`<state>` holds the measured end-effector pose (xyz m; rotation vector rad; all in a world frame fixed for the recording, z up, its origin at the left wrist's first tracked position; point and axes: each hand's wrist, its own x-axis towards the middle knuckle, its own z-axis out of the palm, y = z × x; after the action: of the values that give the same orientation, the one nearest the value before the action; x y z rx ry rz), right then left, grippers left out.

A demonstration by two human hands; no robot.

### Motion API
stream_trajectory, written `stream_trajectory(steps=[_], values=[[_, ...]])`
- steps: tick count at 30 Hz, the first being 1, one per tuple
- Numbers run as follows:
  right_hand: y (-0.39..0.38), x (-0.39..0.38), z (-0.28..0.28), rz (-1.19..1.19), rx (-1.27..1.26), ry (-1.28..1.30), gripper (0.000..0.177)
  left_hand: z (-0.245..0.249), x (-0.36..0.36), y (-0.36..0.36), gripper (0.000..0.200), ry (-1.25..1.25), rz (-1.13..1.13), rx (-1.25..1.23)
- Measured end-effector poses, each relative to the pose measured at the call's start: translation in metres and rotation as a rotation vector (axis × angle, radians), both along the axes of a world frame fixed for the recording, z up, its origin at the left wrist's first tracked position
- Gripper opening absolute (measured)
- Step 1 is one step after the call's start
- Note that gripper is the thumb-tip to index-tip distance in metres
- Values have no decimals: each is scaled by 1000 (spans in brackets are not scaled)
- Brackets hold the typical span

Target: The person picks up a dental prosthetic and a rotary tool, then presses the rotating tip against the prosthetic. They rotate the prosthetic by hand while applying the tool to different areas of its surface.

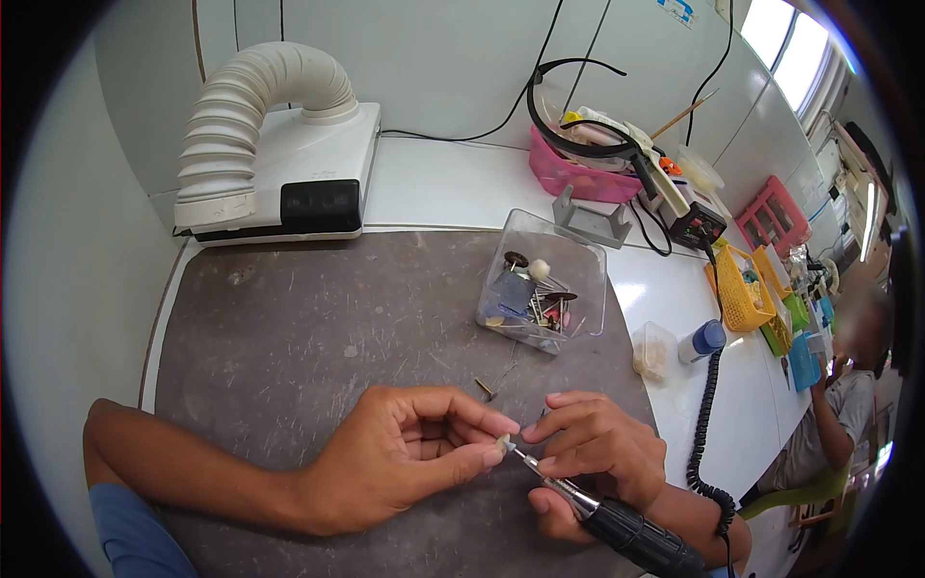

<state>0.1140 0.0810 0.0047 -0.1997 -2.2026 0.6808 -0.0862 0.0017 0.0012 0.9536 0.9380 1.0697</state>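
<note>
My left hand [400, 467] pinches a small pale piece [506, 442], which looks like a dental crown, between thumb and fingertips. My right hand [617, 453] grips a rotary handpiece [641, 535] with a black body and a metal nose, slanting up to the left. The handpiece's thin tip meets the pale piece or lies right beside it; the exact contact is too small to tell. Just beyond my fingers, a small mounted bit [485, 389] lies on the dark mat [289, 328]. Behind it stands a clear plastic box [588, 318] of assorted rotary bits.
A white extractor unit [337, 144] with a ribbed hose [222, 125] stands back left. Dark-framed glasses [588, 149] rest over a pink basket [578, 181]. A coiled cord [711, 414] runs along the right, past a blue-capped bottle [703, 340]. Another person [829, 424] sits far right.
</note>
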Motion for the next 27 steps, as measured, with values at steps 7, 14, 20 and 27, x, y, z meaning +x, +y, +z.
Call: stream_trajectory(steps=[7,14,20,27], values=[[0,1,1,-17,-15,-7,24,-1,0,0,21,-13,-2,-2],[0,0,-2,-49,-4,23,23,3,0,0,23,-13,-11,-24],[-1,0,-2,-13,0,15,23,1,0,0,23,-12,-6,-23],[-1,0,-1,-3,-12,12,23,0,0,0,23,-13,-8,-23]])
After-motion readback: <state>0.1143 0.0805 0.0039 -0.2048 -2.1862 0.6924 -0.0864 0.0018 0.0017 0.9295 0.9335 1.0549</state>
